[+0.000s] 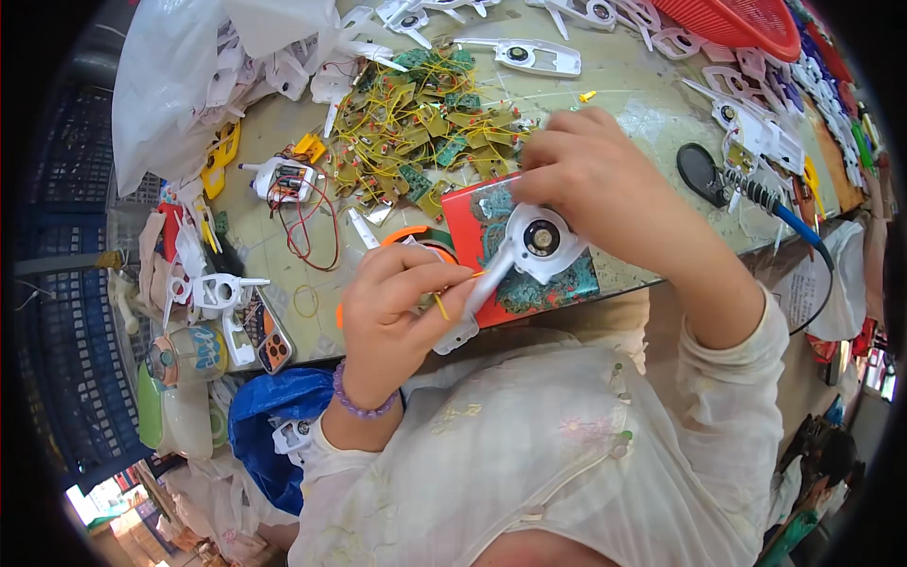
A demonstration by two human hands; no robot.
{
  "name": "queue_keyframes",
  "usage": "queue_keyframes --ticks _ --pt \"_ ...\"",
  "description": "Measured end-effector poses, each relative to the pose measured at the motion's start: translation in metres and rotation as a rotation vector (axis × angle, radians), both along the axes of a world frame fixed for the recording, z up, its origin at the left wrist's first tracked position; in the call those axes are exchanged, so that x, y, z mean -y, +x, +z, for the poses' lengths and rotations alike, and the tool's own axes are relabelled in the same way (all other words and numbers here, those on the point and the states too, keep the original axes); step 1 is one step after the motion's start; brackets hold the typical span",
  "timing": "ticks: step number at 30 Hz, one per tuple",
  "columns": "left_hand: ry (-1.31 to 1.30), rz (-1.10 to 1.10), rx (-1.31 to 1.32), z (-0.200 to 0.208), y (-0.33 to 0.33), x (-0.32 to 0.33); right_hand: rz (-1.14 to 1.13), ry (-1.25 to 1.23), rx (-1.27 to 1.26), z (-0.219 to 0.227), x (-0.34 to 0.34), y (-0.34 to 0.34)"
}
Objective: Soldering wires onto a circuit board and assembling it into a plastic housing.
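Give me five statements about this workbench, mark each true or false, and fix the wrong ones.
1. The left hand holds a white part by its handle. True.
2. The right hand holds the phone. False: the phone lies off to the person's left; the right hand is close to the white part.
3. The pile of boards has yellow wires running through it. True.
4. The bracelet is on the right wrist. False: the bracelet is on the left wrist.
5. The basket at the far right of the table is blue. False: that basket is red.
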State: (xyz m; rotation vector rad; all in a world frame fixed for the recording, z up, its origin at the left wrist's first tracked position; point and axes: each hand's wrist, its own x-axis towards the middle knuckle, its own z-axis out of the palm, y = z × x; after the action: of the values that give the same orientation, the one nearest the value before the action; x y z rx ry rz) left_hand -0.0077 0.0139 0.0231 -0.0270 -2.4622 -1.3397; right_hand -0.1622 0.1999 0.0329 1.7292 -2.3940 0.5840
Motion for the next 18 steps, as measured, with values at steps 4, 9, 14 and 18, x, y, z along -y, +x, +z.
queue_keyframes --ticks 4,9,14,18 --pt "-0.178 -0.151 -0.167 0.001 -0.017 -0.013 0.165 0.072 -0.054 -0.001 0.025 0.004" --pt "-0.314 -0.24 -0.23 -0.007 -0.03 -0.015 0.126 -0.159 -0.073 -0.01 0.02 0.005" --pt "-0.241 -0.159 -0.069 -0.004 -0.016 -0.015 -0.219 -0.646 0.079 -0.015 -0.033 0.027" --pt "-0.044 -0.189 0.132 0.004 -0.016 -0.024 -0.501 -0.747 0.324 -0.051 -0.073 0.066"
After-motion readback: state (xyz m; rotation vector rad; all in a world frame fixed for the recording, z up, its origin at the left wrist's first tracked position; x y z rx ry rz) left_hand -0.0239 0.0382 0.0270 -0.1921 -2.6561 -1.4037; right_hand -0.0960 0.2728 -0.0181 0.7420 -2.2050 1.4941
